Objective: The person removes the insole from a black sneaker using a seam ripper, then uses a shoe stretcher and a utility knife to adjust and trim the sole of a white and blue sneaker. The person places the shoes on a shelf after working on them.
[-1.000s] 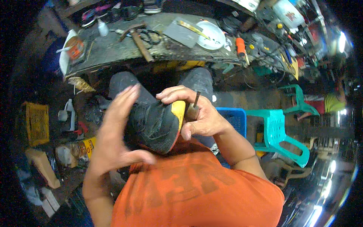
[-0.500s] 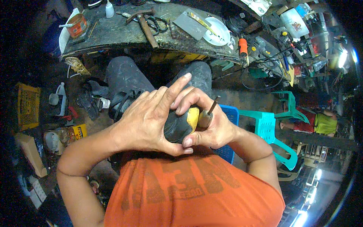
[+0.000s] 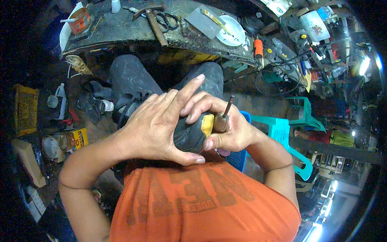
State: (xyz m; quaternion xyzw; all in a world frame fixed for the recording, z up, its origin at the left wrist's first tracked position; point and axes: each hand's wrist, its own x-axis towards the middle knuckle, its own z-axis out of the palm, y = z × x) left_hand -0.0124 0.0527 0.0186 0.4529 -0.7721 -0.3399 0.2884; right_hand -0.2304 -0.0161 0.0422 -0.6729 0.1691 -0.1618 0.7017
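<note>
A black lace-up shoe (image 3: 186, 136) lies over my lap, its laces toward the left. My left hand (image 3: 155, 127) is wrapped round the shoe, its index finger stretched out and its thumb along the near side. In my right hand (image 3: 234, 131) is a tool with a rounded wooden handle (image 3: 220, 124) and a thin dark metal shaft pointing up and away; its kind I cannot tell. That hand's fingertips also rest on the top of the shoe. A yellow piece (image 3: 207, 125) sits at the shoe's right end, beside the handle. Much of the shoe is hidden by my hands.
Ahead stands a worn workbench (image 3: 121, 34) with a hammer (image 3: 156, 28), scissors (image 3: 166, 21), a white plate (image 3: 231, 34) and an orange tin (image 3: 80, 21). At right are a green plastic chair (image 3: 279, 131) and a blue seat (image 3: 242, 157). A yellow crate (image 3: 26, 107) is at left.
My right thumb has shifted slightly right, off my left thumb, and more of the yellow piece's near edge shows. The tool's shaft stands a little higher. My left hand keeps its grip.
</note>
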